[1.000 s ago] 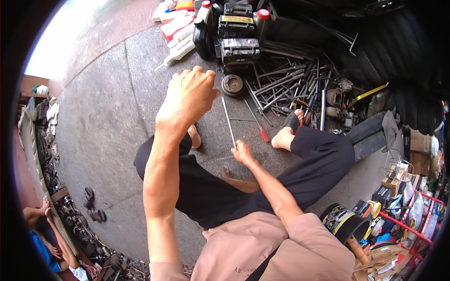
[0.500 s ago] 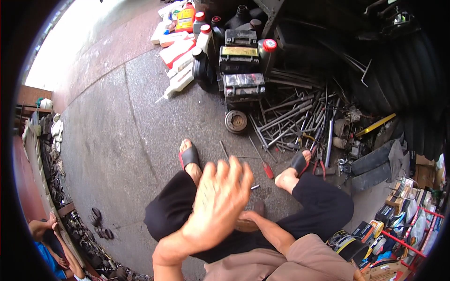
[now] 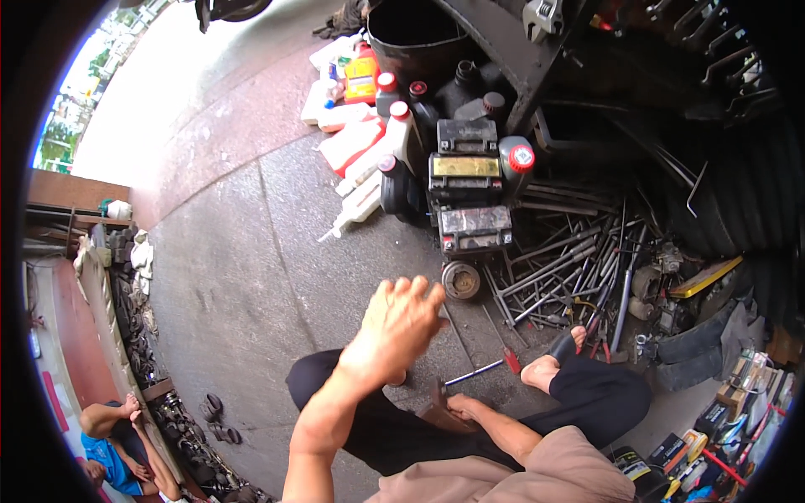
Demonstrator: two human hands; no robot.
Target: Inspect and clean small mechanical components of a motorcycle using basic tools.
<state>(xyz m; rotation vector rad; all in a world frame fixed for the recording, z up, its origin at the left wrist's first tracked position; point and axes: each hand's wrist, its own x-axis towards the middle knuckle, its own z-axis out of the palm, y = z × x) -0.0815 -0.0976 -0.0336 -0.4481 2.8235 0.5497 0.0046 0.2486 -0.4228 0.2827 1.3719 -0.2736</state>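
The left hand is raised, fingers bent (palm hidden, so I cannot tell its grip); the right hand, grip also unclear, is beside a brown block, near a metal rod and red-handled screwdriver

Floor, 9 o'clock: speckled grey, darker line
Trousers, 4 o'clock: black
Shirt, 5 o'clock: dusty pinkish brown
Rod, 5 o'clock: silver
Screwdriver handle, between 4 and 5: red
Batteries, 1 to 2: black, one gold-topped
Jug, between 11 and 12: red, yellow label
Co-worker's shirt, 8 o'clock: blue
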